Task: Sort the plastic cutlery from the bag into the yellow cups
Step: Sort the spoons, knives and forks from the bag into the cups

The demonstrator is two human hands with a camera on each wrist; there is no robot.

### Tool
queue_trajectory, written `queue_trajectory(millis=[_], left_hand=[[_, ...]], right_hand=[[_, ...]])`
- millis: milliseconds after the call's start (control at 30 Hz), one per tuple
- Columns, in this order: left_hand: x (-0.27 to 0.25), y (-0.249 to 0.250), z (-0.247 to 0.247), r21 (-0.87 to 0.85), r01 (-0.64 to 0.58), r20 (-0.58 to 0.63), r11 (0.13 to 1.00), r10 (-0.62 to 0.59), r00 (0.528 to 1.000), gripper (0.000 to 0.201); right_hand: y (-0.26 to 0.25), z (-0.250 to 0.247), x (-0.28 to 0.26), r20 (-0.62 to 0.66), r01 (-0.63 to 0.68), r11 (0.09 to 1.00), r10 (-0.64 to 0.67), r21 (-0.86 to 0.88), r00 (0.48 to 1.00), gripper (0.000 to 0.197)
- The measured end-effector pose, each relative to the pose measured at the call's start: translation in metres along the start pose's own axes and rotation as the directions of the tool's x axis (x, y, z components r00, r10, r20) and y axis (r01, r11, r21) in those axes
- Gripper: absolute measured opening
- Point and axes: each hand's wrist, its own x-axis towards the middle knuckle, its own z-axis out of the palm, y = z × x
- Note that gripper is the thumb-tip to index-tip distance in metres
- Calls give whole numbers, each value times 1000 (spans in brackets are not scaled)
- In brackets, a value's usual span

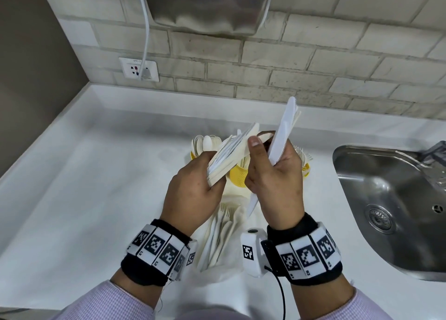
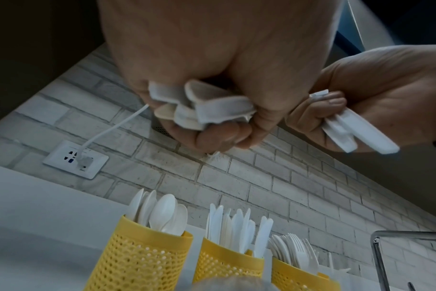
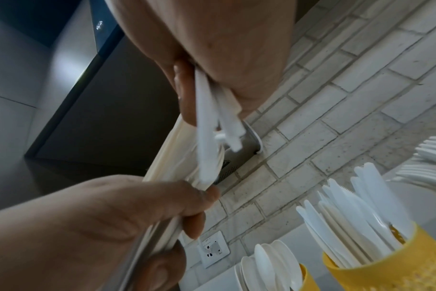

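1. Head view: the left hand (image 1: 193,194) is gripping a bundle of white plastic cutlery (image 1: 231,154); the right hand (image 1: 275,179) is gripping white plastic knives (image 1: 283,129), above the white desk (image 1: 96,174).
2. Left wrist view: three yellow perforated cups (image 2: 147,261) are standing near the desk's back edge, holding spoons, knives and forks.
3. Right wrist view: both hands are clutching cutlery handles.

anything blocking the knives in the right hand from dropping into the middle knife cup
Partly. In the head view the left hand and its cutlery bundle sit over the knife cup, beside the right hand holding knives. The cup's mouth is already crowded with upright knives.
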Motion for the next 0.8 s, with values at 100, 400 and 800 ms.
queue_trajectory(millis=[100,400,800], left_hand=[[3,3,3,13,-17,20,1000,17,1000,31],[3,5,9,-56,-25,25,998,27,999,19],[0,12,4,-282,40,42,959,-30,999,5]], right_hand=[[-1,-4,1,39,48,988,-43,-144,998,27],[-9,-13,6,-31,62,998,-63,-19,998,15],[-21,-32,35,-300,-2,848,189,530,935,13]])
